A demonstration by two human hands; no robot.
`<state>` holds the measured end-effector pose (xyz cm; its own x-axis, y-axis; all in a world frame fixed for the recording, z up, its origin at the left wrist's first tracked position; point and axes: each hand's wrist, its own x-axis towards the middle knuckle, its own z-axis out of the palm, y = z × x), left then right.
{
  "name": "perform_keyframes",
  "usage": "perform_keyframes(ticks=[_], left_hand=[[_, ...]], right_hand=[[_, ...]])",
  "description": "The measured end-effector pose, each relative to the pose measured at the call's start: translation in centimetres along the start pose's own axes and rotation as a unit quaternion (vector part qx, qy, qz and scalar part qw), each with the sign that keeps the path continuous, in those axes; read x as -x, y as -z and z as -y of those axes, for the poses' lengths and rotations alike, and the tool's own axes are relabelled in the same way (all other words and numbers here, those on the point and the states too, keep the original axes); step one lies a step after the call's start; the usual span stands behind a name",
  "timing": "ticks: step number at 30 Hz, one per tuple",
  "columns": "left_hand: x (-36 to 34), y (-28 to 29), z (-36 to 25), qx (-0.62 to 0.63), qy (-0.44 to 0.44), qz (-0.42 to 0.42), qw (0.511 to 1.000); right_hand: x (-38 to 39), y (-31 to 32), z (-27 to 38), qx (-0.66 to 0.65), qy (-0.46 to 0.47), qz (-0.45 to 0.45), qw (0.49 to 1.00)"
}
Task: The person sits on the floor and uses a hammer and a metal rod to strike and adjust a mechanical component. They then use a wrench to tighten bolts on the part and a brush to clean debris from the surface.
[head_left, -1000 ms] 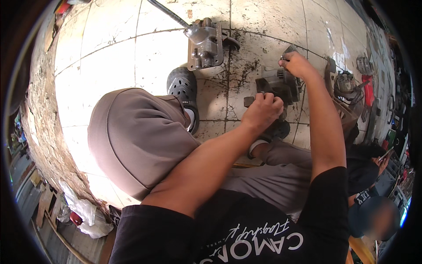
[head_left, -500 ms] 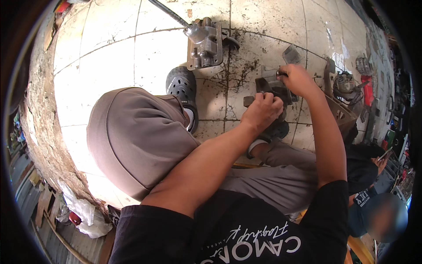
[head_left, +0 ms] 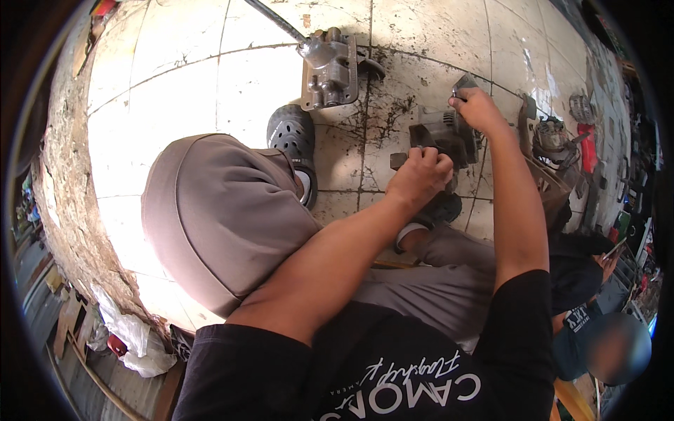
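Observation:
A dark, greasy metal assembly (head_left: 460, 144) with a ribbed, thread-like section stands on the tiles in front of my right foot. My left hand (head_left: 420, 172) rests against its near side with the fingers curled closed; what they grip is hidden beneath them. Beyond the assembly, my right hand (head_left: 479, 110) is at a small greyish container (head_left: 465, 81), thumb and fingers pinched together at its near edge. A tiny dark item shows at those fingertips, too small to name. Left of the assembly, a blocky metal end (head_left: 398, 161) sticks out beside my left hand.
A metal foot-pump-like unit (head_left: 330, 74) with a long rod (head_left: 277, 19) lies ahead on the stained tiles. Engine-like parts (head_left: 551, 137) and a red item (head_left: 587, 147) sit at the right. Another person (head_left: 579, 277) is at the lower right. A white plastic bag (head_left: 144, 344) lies lower left.
My right hand has moved away from the top of the metal assembly, farther out to the small container. My left hand has stayed in place.

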<state>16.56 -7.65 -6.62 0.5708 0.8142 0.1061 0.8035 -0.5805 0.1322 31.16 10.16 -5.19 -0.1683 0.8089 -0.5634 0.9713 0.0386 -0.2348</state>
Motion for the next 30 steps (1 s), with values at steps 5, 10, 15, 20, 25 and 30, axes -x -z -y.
perform_keyframes(ticks=[5,10,15,20,25,30], left_hand=[[0.1,-0.2,0.0,0.002,-0.002,0.01,1.0],[-0.1,0.2,0.0,0.003,-0.004,0.027,1.0],[-0.2,0.3,0.1,-0.001,0.0,0.037,0.999],[-0.2,0.2,0.1,-0.011,-0.006,0.031,0.999],[-0.2,0.3,0.0,-0.009,-0.004,0.033,0.999],[-0.1,0.3,0.1,-0.021,0.001,0.041,0.999]], right_hand=[[2.4,-0.5,0.7,0.025,0.063,-0.049,0.997],[5.0,-1.7,-0.1,-0.004,0.197,-0.101,0.975],[5.2,-1.2,-2.8,-0.089,0.04,-0.124,0.987],[2.6,-0.4,-3.6,-0.19,-0.06,-0.073,0.977],[-0.2,-0.6,-4.3,-0.152,-0.027,-0.025,0.988],[-0.5,0.9,-1.7,-0.147,-0.017,0.075,0.986]])
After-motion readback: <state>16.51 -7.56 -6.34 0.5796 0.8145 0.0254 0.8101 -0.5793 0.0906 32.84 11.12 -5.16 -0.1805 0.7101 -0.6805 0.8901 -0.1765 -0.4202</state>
